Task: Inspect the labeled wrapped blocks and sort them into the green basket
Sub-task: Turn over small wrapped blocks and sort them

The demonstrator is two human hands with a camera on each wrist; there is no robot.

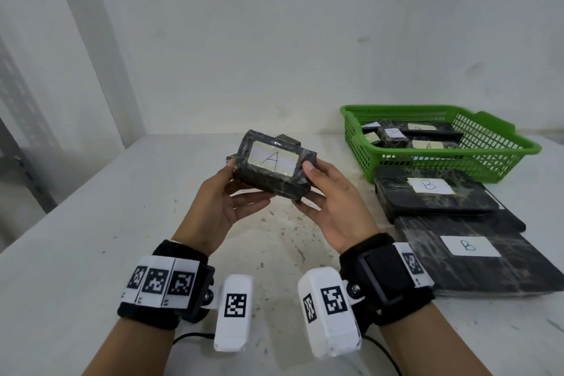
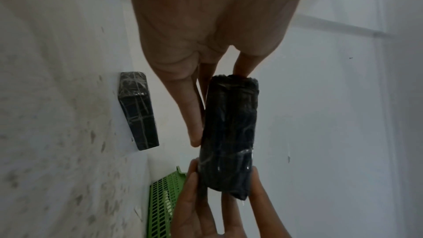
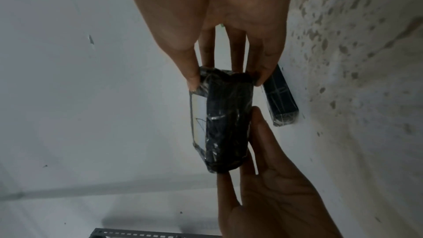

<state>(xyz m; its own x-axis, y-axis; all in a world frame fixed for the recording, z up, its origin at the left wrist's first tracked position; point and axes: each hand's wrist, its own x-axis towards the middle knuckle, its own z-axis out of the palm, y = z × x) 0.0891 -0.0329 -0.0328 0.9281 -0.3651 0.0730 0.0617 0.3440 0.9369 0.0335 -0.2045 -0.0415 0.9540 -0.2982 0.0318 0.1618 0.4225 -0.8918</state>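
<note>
A dark wrapped block with a white label marked A is held up above the table, label facing me. My left hand grips its left end and my right hand grips its right end, thumbs on top and fingers beneath. The left wrist view shows the block edge-on between both hands; the right wrist view shows the block with its label at the side. The green basket stands at the back right with several labelled blocks inside.
Two larger flat wrapped blocks marked B lie on the table in front of the basket. Another small dark block lies behind the held one, also seen as a block on the table. A white wall stands behind.
</note>
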